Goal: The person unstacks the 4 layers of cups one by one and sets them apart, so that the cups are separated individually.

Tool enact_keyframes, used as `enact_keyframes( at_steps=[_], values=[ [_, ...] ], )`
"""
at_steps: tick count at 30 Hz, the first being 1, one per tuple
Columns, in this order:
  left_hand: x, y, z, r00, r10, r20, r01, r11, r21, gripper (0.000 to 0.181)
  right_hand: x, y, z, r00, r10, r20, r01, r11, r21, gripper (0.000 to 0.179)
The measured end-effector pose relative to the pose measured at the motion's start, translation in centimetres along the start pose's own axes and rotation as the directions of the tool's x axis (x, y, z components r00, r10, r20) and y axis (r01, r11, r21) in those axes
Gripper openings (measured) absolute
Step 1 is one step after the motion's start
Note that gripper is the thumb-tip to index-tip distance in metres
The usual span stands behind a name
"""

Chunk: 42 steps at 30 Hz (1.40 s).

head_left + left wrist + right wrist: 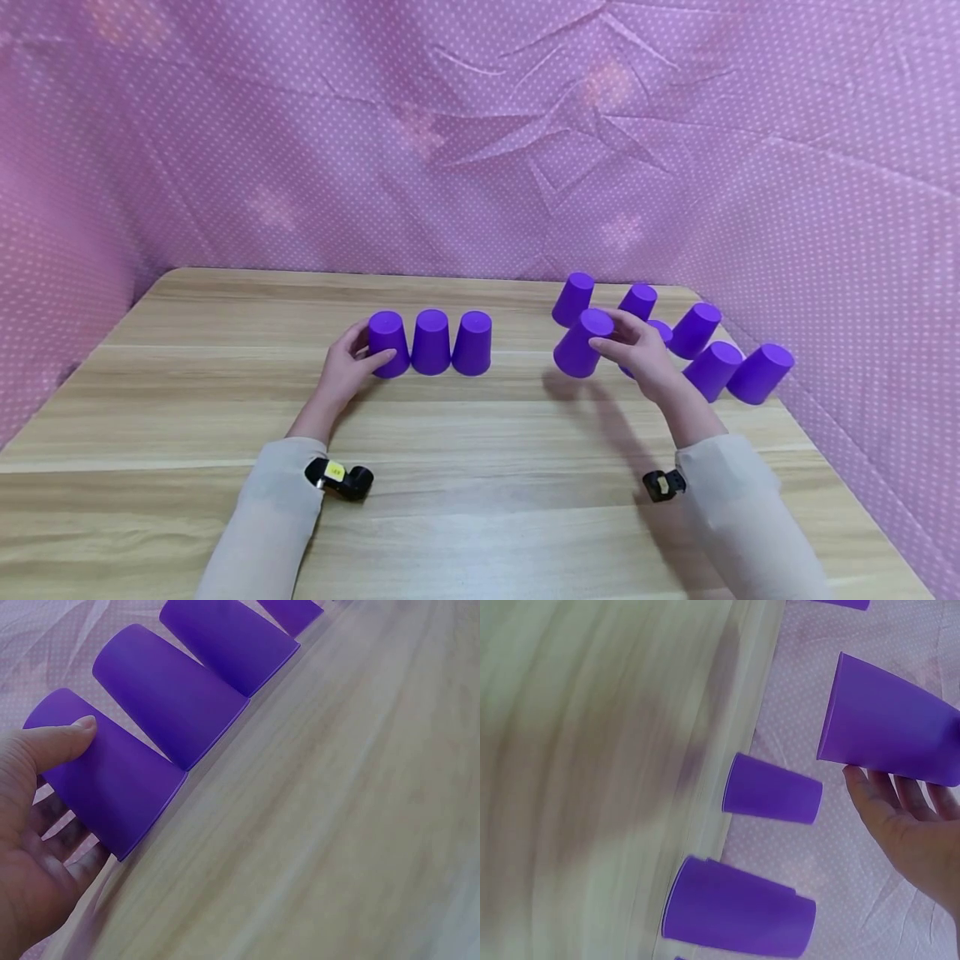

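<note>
Three purple plastic cups stand upside down side by side in a row. Around the leftmost cup my left hand curls, its thumb across the near side and the fingers behind. The middle cup and the right-hand cup complete this row; in the left wrist view, the middle cup meets the held one at the rim. Off to the right, my right hand grips another upside-down purple cup, raised above the table with its shadow below. That lifted cup is tilted in the head view.
Several more upside-down purple cups stand at the table's right side, among them a back cup, a far-right cup and one beside my right wrist. Pink dotted cloth hangs behind and beside the wooden table.
</note>
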State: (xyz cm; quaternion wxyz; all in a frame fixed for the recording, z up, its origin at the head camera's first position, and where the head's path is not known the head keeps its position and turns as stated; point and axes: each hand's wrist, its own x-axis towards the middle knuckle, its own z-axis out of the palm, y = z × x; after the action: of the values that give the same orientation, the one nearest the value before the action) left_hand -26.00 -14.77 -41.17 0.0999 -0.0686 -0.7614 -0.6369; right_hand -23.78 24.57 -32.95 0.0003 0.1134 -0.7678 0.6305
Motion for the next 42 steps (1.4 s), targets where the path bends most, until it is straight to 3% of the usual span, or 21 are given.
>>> enact_keyframes(
  at_steps=[5,18,27,30,34,37,42],
  values=[
    [-0.1,0.0,0.1,1.000,0.004,0.006,-0.004,1.000,-0.006,0.061,-1.0,0.4,-1.3,1.000,-0.015,-0.008,0.015,0.999,-0.049,0.050],
    [-0.2,0.2,0.3,1.000,-0.009,0.010,0.009,1.000,-0.010,0.062,-4.2,1.5,-5.0,0.999,-0.040,-0.011,0.039,0.998,-0.040,0.036],
    [-0.2,0.1,0.4,1.000,-0.013,0.016,0.014,1.000,-0.026,0.061,-6.4,1.7,-7.0,0.998,-0.053,-0.020,0.052,0.998,-0.038,0.036],
    [-0.3,0.1,0.4,1.000,-0.016,0.013,0.016,1.000,-0.022,0.061,-6.6,3.5,-8.5,0.998,-0.059,-0.030,0.058,0.997,-0.049,0.040],
    [-0.3,0.2,0.4,1.000,-0.016,0.006,0.016,1.000,-0.019,0.062,-5.9,8.7,-12.3,0.996,-0.063,-0.068,0.061,0.998,-0.026,0.048],
    [-0.3,0.3,0.3,1.000,-0.012,0.001,0.012,1.000,-0.020,0.061,-5.4,12.1,-15.0,0.995,-0.061,-0.082,0.066,0.997,0.049,0.050],
    [-0.3,0.3,0.1,1.000,-0.008,-0.002,0.008,1.000,-0.016,0.061,-5.8,13.5,-16.9,0.992,-0.055,-0.113,0.071,0.987,0.141,0.051]
  ],
)
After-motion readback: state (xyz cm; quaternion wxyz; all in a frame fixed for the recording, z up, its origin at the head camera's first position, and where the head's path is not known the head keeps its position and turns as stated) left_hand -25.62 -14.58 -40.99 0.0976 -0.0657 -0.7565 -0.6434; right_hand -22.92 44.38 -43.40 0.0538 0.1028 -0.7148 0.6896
